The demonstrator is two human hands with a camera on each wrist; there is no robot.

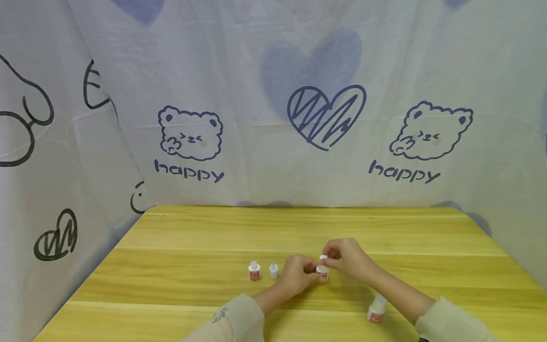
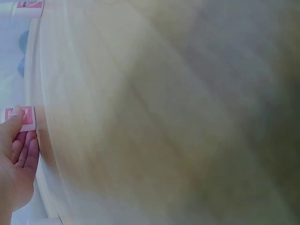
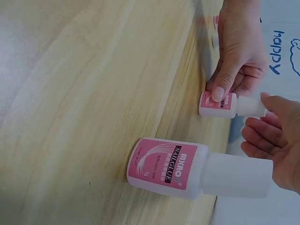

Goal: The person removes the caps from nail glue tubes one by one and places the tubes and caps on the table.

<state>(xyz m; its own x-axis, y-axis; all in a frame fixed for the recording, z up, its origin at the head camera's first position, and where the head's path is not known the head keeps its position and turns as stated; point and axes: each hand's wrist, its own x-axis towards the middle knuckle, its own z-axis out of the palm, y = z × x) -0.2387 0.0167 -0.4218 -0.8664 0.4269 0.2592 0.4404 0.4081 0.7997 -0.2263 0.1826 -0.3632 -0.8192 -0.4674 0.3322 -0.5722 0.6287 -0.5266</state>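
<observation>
A small nail glue bottle (image 1: 323, 274) with a pink label stands upright on the table. My left hand (image 1: 296, 275) grips its body between thumb and fingers, as the left wrist view also shows with the pink label (image 2: 29, 116). At the top, my right hand (image 1: 351, 259) pinches the white cap (image 3: 251, 107), which sits on the bottle's neck in the right wrist view. Left of my hands is an uncapped bottle (image 1: 254, 272). Beside it a white cap (image 1: 274, 272) stands upside down, its thin brush stem pointing up.
Another nail glue bottle (image 3: 164, 168), its white cap on, stands nearer the front right, close below my right forearm. The wooden table (image 1: 192, 237) reaches back to a white curtain (image 1: 256, 190) printed with hearts and bears.
</observation>
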